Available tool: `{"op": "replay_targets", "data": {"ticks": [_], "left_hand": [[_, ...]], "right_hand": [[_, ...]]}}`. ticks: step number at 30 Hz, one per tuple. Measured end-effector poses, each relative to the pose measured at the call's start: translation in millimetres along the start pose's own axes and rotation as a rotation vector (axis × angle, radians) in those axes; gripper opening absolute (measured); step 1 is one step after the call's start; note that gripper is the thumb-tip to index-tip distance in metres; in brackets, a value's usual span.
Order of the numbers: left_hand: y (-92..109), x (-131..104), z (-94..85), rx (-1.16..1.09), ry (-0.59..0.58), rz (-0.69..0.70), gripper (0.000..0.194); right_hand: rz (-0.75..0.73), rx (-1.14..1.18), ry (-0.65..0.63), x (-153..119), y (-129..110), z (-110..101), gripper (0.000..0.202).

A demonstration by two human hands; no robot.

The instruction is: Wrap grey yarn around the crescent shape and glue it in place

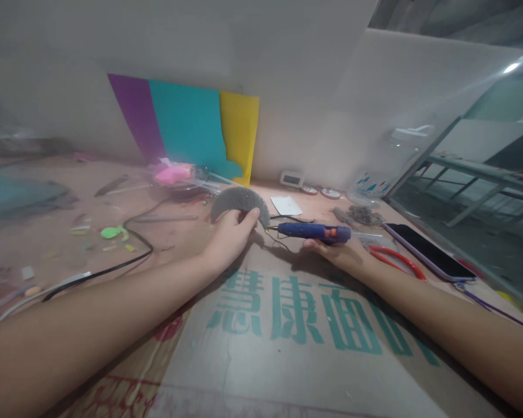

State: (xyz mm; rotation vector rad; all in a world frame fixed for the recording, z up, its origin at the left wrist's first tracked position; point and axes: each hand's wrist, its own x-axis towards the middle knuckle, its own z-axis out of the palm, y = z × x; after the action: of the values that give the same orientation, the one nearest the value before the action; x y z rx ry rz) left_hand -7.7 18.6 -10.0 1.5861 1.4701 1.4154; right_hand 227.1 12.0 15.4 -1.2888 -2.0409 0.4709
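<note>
My left hand (237, 229) grips the near side of a grey, ribbed, rounded piece (235, 200), thumb on top; what it is made for I cannot tell. In my right hand (335, 249) lies a blue glue gun (307, 231) with an orange part near its rear end. Its nozzle points left and is close to the right edge of the grey piece, with a small yellowish spot at the tip. Whether nozzle and piece touch is too small to tell. My right fingers are mostly hidden beneath the gun.
Red-handled pliers (396, 261) and a phone (429, 249) lie right, before a clear bottle (381, 165). A small white clock-like device (292, 178) and white paper (286, 205) stand behind. A black cable (108, 267) crosses the left, among scraps. Coloured sheets (187, 125) lean on the wall.
</note>
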Motion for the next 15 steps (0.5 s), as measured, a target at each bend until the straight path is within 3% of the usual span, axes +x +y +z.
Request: {"op": "replay_targets", "data": {"ticks": [3,15], "left_hand": [[-1.1,0.1,-0.4,-0.007,-0.045,0.01,0.041],[-5.1,1.1,-0.4,0.015,-0.034,0.023,0.043]], "right_hand": [[-0.015,-0.019,0.008,0.2,0.9,0.0,0.024],[-0.015,-0.059,0.065,2.2,0.2,-0.2,0.04]]}}
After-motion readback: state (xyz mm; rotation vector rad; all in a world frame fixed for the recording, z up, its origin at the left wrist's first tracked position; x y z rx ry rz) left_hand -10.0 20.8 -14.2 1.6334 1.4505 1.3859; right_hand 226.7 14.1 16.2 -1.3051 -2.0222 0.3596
